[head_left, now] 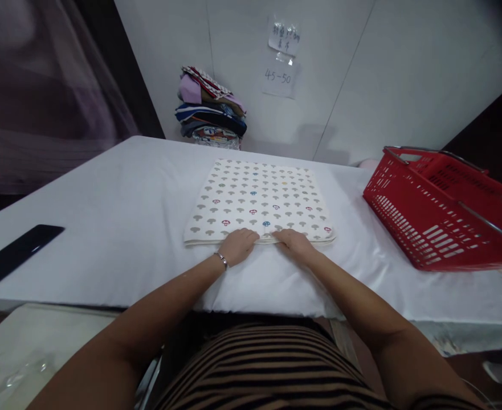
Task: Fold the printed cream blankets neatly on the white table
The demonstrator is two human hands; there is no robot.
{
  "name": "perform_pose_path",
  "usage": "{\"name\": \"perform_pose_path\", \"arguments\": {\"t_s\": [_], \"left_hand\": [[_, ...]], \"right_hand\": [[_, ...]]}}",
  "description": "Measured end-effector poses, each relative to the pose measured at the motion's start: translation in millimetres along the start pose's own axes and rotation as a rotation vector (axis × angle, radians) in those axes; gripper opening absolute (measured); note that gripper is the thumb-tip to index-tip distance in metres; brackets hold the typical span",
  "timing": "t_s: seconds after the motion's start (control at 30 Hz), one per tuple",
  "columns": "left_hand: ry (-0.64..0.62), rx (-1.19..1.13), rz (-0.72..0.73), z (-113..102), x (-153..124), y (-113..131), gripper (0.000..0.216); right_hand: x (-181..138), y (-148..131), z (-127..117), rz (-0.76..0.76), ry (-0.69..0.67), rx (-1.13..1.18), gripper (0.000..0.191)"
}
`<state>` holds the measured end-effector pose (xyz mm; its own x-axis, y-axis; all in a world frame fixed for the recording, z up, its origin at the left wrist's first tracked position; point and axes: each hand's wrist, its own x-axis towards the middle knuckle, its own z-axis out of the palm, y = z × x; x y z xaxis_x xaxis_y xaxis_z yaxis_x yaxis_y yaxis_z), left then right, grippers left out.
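Note:
A folded white cloth [261,196] printed with grey, red and blue mushrooms lies flat on the white-covered table [118,228]. Its front edge shows several layers. My left hand [239,245], with a bracelet at the wrist, grips that edge just left of the middle, fingers on top. Close beside it, my right hand [296,245] holds the same edge from the right. Both hands are closed on the fabric, and the thumbs are mostly hidden.
A red plastic basket [404,210] with metal handles stands at the table's right. At the left front lies a black phone-like slab [17,253]. Several folded cloths [212,111] are stacked at the back against the wall, near two taped paper notes [278,77].

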<state>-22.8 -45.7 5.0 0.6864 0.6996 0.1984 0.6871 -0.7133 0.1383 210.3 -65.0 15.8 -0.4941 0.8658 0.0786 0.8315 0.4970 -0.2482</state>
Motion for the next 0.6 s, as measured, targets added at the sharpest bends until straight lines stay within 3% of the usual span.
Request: {"name": "perform_pose_path", "arguments": {"t_s": [0.17,0.33,0.6], "left_hand": [[0.111,0.0,-0.007,2.1,-1.3,8.7,0.018],[0.106,0.026,0.023,1.1,1.1,13.0,0.016],[0.061,0.035,-0.045,5.2,8.9,13.4,0.012]], "right_hand": [[-0.9,2.1,5.6,0.04,0.073,0.047,0.031],[0.0,-1.0,-0.6,0.06,0.069,0.061,0.024],[-2.4,-3.4,4.7,0.088,0.093,0.01,0.015]]}}
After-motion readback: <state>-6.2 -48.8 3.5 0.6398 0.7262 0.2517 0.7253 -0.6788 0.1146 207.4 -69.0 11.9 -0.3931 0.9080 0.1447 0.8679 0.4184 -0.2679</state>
